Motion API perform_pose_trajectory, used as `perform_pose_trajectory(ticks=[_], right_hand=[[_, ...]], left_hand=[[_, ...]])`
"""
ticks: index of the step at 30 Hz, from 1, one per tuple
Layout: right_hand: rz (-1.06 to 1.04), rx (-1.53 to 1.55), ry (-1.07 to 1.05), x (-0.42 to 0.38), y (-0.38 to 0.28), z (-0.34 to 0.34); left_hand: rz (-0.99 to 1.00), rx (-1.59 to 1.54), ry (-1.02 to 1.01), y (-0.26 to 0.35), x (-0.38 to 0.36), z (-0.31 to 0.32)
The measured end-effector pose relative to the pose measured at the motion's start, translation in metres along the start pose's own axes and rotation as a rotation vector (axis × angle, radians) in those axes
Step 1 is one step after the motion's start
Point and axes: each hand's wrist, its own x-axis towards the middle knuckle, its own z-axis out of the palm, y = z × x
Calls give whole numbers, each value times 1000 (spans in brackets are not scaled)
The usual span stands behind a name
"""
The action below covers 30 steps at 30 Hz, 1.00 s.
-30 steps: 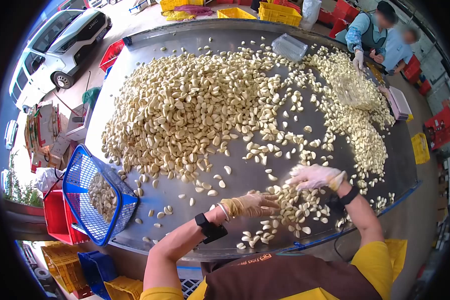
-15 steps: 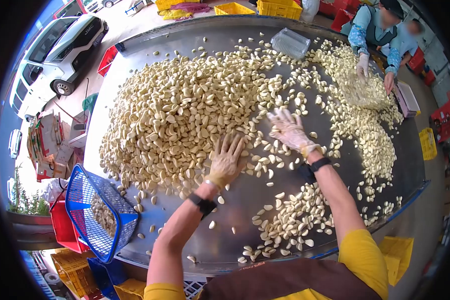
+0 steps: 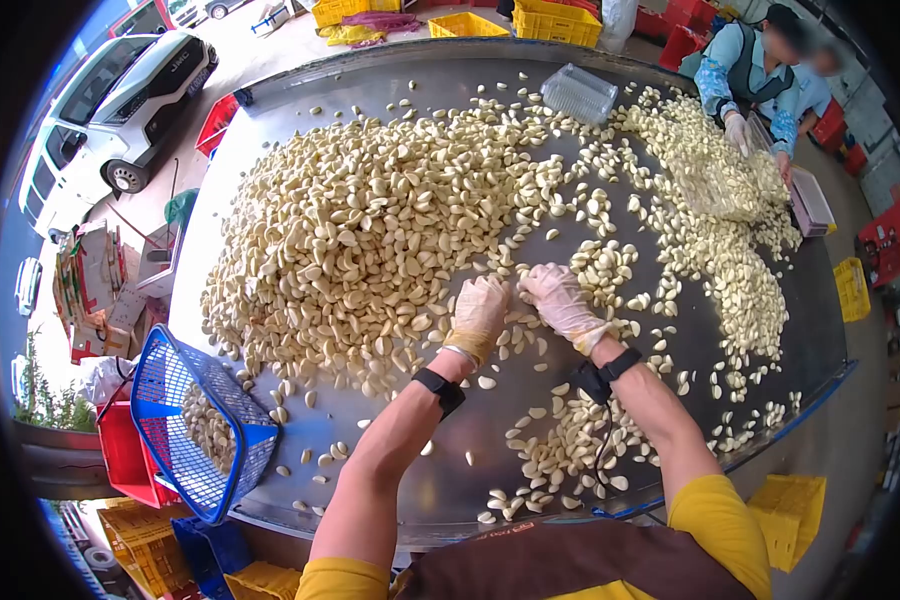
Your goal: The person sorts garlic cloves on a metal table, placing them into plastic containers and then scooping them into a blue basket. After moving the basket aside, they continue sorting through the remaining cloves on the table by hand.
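Observation:
A large heap of pale garlic cloves (image 3: 340,220) covers the left and middle of the metal table (image 3: 370,490). At the heap's right edge, my left hand (image 3: 481,312), in a thin glove, has its fingers curled down on the cloves; what they hold, if anything, is hidden. Close beside it, my right hand (image 3: 562,300), also gloved, has bent fingers pointing toward the left one, their tips low among cloves. A smaller pile of cloves (image 3: 580,445) lies below my right forearm.
A blue basket (image 3: 195,425) with cloves stands at the table's left edge. A clear plastic tray (image 3: 579,93) lies at the far side. At the upper right a co-worker (image 3: 745,75) reaches over peeled cloves (image 3: 750,290), near a lilac box (image 3: 813,202).
Both hands have come closer together, and their spread fingers have curled. Some cloves now lie just right of my right hand. The co-worker's hands have shifted slightly right.

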Motion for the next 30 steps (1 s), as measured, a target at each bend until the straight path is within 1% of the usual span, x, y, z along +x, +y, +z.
perform_pose_trajectory(ticks=[1,2,3,5,6,7,8,9,10,11,12,13,14,15,16,17,18,19,20,21,22,23,24,25,26,27,29,30], right_hand=[[91,299,-22,-14,9,-12],[185,591,100,-28,25,-3],[281,883,223,-43,43,8],[488,917,385,-61,81,-4],[531,717,393,-70,93,-10],[569,514,401,-79,105,-17],[547,559,289,-89,115,-14],[448,484,245,-99,120,-7],[317,191,242,-102,111,-17],[183,-95,229,-101,94,-33],[186,-89,228,-101,82,-38],[324,251,248,-100,72,-43],[460,592,259,-98,62,-47],[467,595,253,-94,50,-50],[485,734,286,-87,35,-53],[495,872,326,-78,24,-54],[463,871,321,-71,17,-54],[362,846,348,-59,-3,-66],[305,973,220,-49,-25,-83],[252,1094,84,-44,-43,-92],[5,960,54,-41,-47,-89],[-241,813,23,-38,-47,-82],[-114,782,-6,-36,-44,-67],[27,763,33,-34,-29,-50],[87,484,64,-31,-14,-46],[141,207,99,-30,0,-42],[173,-55,-27,-35,30,-2],[152,-48,-10,-36,34,1]], left_hand=[[-18,65,-42,-1,-3,4],[-76,13,-17,-7,-6,14],[-8,25,20,-7,-8,-4],[49,25,78,-18,-11,13],[-28,13,52,-15,-11,21],[-16,7,51,-12,-12,21],[-11,14,22,-11,-12,17],[-7,26,-4,-14,-12,12],[96,64,55,-19,-13,7],[97,68,49,-19,-19,1],[58,-69,71,-18,-26,-8],[18,-207,95,-14,-33,-18],[16,-209,90,-3,-40,-35],[-316,-816,-33,11,-50,-57],[-659,-1412,-162,20,-61,-68],[-658,-1409,-161,21,-76,-61],[-788,-1816,-277,20,-93,-51],[-905,-2226,-398,18,-103,-46],[-903,-2225,-388,23,-107,-51],[-1002,-2319,-384,33,-111,-59],[-1101,-2415,-380,41,-117,-62],[-1097,-2425,-378,42,-123,-58],[-1112,-2465,-334,40,-130,-50],[-1134,-2504,-284,37,-140,-40],[-941,-2599,-360,28,-151,-25],[-943,-2605,-337,31,-155,-27],[-897,-2534,-341,33,-157,-34],[-836,-2562,-352,30,-163,-26]])
